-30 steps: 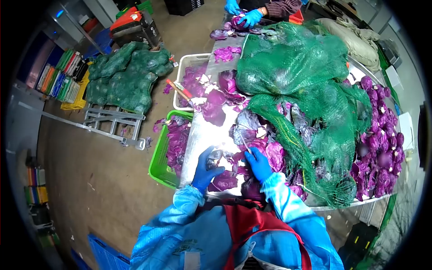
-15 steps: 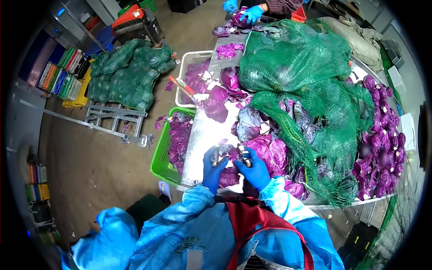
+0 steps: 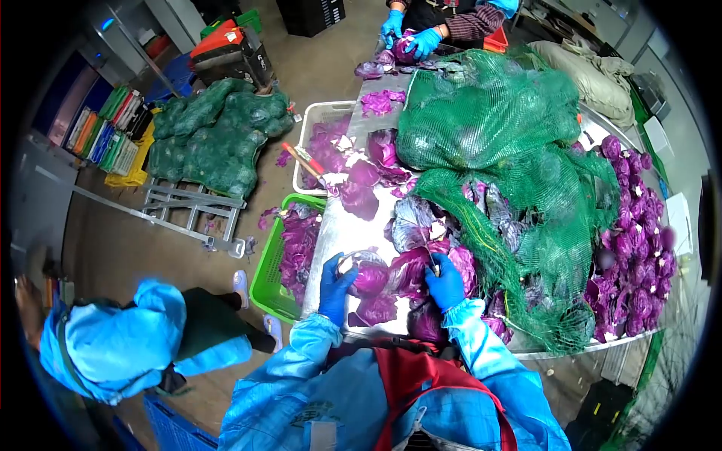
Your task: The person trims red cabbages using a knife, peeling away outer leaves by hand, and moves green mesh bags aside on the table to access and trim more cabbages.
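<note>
At the near edge of the metal table [image 3: 331, 259], my left hand [image 3: 333, 292] grips a red cabbage [image 3: 371, 276] from its left side. A knife [image 3: 429, 254] is in my right hand [image 3: 447, 286], its thin blade pointing up and away from me, apart from that cabbage. Loose purple leaves [image 3: 410, 272] lie between my two hands, and another leaf [image 3: 374, 309] is just below the cabbage. A dark purple cabbage piece [image 3: 426, 322] sits close to my right wrist. Beyond my right hand lies a greyish-purple outer leaf [image 3: 411, 224].
Green mesh sacks [image 3: 481, 113] cover the table's middle, with stacked red cabbages [image 3: 635, 248] at right. A green crate [image 3: 263, 282] and a white crate [image 3: 301, 139] of leaves stand left. Red-handled tools [image 3: 307, 161] lie near them. One co-worker [image 3: 120, 338] is at left, another [image 3: 459, 22] opposite.
My hands have moved apart; the left keeps the cabbage while the right has shifted right with the knife. The co-worker at left has moved further left; the one opposite has brought both hands to a cabbage.
</note>
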`<state>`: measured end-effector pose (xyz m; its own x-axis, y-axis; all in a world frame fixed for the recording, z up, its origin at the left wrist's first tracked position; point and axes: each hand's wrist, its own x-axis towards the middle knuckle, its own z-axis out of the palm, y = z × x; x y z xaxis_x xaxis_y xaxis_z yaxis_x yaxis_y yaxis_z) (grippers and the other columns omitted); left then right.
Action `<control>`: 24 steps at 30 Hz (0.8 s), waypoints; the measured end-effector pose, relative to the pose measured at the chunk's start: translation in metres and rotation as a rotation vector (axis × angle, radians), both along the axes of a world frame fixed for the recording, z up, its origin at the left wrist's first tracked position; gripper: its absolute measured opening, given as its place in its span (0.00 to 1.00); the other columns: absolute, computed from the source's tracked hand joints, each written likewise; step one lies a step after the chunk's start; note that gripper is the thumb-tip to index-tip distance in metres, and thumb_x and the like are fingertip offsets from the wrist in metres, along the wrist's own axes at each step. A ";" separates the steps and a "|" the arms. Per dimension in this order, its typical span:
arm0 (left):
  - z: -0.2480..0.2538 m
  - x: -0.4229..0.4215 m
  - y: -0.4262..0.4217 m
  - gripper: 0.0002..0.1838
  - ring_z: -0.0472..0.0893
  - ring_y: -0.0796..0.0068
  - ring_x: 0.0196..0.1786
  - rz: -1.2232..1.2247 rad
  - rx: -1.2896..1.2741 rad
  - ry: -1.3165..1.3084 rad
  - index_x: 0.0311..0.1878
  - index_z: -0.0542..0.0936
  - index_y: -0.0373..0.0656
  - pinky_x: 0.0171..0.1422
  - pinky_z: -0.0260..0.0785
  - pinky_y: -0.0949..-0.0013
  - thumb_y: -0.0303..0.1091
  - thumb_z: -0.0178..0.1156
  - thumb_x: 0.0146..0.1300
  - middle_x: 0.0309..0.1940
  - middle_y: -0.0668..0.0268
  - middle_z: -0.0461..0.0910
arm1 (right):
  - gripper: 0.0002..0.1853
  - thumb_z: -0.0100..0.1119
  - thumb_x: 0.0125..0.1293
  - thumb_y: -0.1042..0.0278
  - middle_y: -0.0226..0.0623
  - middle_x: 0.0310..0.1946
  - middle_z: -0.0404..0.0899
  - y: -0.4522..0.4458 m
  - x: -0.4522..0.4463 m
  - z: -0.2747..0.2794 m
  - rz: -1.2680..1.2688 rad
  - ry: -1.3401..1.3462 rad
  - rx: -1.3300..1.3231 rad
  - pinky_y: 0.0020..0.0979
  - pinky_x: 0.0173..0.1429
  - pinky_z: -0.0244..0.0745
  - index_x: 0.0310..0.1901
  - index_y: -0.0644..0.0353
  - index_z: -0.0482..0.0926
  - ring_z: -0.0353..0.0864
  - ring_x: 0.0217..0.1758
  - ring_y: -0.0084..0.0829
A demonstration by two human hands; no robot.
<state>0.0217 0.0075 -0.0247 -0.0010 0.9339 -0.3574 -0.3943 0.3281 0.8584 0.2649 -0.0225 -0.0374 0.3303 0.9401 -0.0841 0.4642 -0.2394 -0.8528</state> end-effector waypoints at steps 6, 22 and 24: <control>-0.014 0.015 0.001 0.42 0.68 0.67 0.59 -0.181 0.234 0.209 0.64 0.63 0.41 0.64 0.64 0.67 0.27 0.73 0.45 0.56 0.60 0.67 | 0.19 0.62 0.59 0.58 0.46 0.43 0.79 0.027 -0.046 0.065 0.404 0.071 0.002 0.38 0.47 0.75 0.49 0.57 0.77 0.80 0.44 0.44; -0.010 0.012 0.009 0.44 0.68 0.68 0.61 -0.324 0.079 0.026 0.63 0.62 0.39 0.66 0.62 0.66 0.29 0.76 0.42 0.58 0.59 0.68 | 0.09 0.62 0.56 0.63 0.40 0.21 0.76 0.023 -0.001 -0.027 0.075 0.023 -0.169 0.34 0.32 0.70 0.32 0.61 0.79 0.74 0.25 0.29; -0.003 0.013 0.007 0.44 0.69 0.68 0.61 -0.354 0.138 0.069 0.63 0.62 0.38 0.66 0.62 0.66 0.28 0.75 0.43 0.58 0.59 0.69 | 0.12 0.61 0.56 0.59 0.46 0.23 0.78 0.020 0.003 -0.022 0.072 0.050 -0.201 0.38 0.34 0.73 0.34 0.59 0.80 0.80 0.28 0.42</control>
